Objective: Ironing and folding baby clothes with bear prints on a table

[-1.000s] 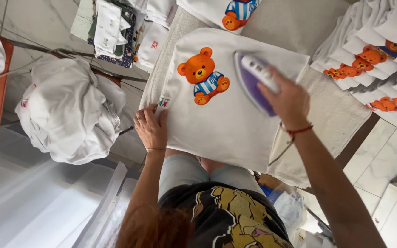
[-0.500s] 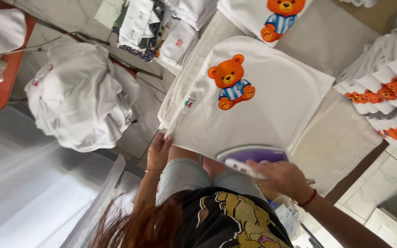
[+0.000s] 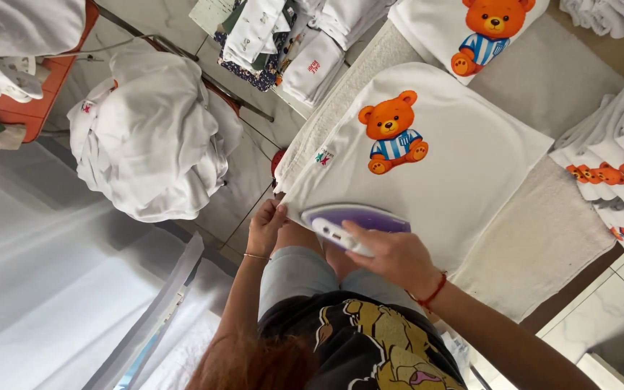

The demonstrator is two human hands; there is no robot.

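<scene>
A white garment (image 3: 471,166) with an orange teddy bear print (image 3: 393,133) lies flat on a beige padded ironing surface (image 3: 543,238). My right hand (image 3: 391,254), with a red cord at the wrist, grips the handle of a purple and white iron (image 3: 352,220). The iron rests on the garment's near edge. My left hand (image 3: 265,225) pinches the garment's near corner, just left of the iron, and holds the cloth taut.
A heap of white garments (image 3: 149,144) sits to the left. Folded bear-print pieces (image 3: 622,173) are stacked at the right, and another bear garment (image 3: 464,29) lies beyond. Folded clothes (image 3: 283,40) are at the top, with an orange seat (image 3: 34,112) at the far left.
My right hand has drawn the iron from the garment's far right side back to its near edge. My left hand has stayed on the near corner.
</scene>
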